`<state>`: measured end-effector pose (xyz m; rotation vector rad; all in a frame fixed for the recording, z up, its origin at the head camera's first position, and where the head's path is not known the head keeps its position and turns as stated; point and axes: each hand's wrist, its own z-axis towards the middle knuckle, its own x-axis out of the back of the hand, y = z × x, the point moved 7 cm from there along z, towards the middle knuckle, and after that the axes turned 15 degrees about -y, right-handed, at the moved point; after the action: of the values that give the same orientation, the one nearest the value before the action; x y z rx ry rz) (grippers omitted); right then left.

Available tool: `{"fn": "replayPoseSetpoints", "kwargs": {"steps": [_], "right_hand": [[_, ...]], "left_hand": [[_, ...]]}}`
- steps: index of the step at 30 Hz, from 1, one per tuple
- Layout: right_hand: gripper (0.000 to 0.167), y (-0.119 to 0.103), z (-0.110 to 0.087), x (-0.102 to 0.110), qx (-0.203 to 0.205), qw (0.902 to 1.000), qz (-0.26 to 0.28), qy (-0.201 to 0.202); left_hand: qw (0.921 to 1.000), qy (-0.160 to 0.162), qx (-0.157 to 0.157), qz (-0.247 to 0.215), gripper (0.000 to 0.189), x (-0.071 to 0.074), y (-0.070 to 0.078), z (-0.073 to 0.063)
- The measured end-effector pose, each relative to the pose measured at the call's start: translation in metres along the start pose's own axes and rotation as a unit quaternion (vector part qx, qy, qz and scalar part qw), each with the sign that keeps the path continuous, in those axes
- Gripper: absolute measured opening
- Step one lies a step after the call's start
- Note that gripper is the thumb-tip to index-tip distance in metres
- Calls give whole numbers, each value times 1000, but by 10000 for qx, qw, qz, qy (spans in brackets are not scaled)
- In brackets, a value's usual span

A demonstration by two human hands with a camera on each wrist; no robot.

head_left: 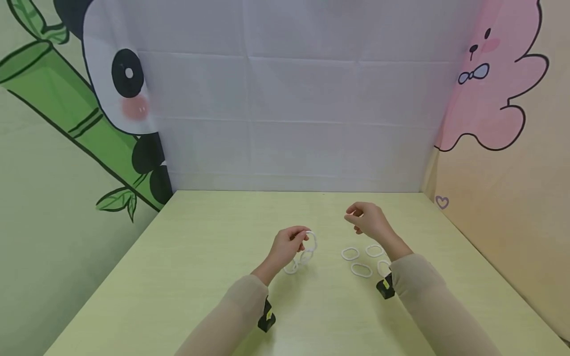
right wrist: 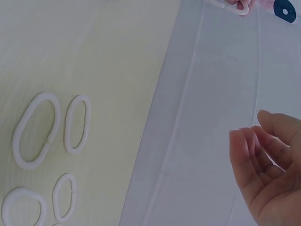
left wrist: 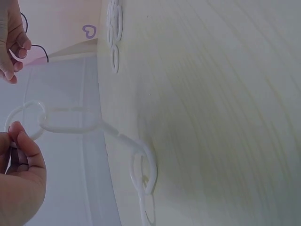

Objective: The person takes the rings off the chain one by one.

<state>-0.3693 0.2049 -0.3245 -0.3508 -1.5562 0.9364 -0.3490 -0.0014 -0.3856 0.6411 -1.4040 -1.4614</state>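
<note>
My left hand [head_left: 285, 247] pinches the top link of a short chain of white plastic links [left wrist: 70, 129] between thumb and fingertips. The chain hangs down from the fingers, and its lower links reach the tabletop. My right hand [head_left: 369, 221] is raised to the right and farther back, its fingers loosely bent and nothing between them in the right wrist view. Below it, several loose white oval links [head_left: 361, 277] lie flat on the table; the right forearm partly covers one of them. A small gap shows in the side of some loose links [right wrist: 87, 123].
A pale yellow-green table [head_left: 200, 247] spreads under both arms. A white cloth backdrop [head_left: 294, 148] stands at its far edge, with printed side panels left and right. Black wrist devices [head_left: 266, 320] sit under both sleeves.
</note>
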Motion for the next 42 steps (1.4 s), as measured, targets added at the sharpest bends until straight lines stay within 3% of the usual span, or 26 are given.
{"fn": "replayPoseSetpoints", "kwargs": {"steps": [12,19,25,32,38,42], "right_hand": [[18,-31,-8,-22,186,9998,-111,9],[16,-42,-15,-28,455,9989,28,-46],[17,-49,-19,-38,623,9977,31,-250],[18,-55,-17,-52,699,9965,34,-463],[16,-60,-16,-63,769,9953,37,-593],[15,-62,-15,-70,846,9942,-32,-659]], "left_hand": [[10000,-75,5,3,19,4,-2,-14],[9999,-35,83,-51,19,-2,2,-16],[9999,-98,47,9,19,-12,28,-28],[9999,-118,56,-13,20,-10,10,-20],[9998,-190,40,11,20,-11,34,-33],[9998,-183,3,56,20,-10,42,-38]]}}
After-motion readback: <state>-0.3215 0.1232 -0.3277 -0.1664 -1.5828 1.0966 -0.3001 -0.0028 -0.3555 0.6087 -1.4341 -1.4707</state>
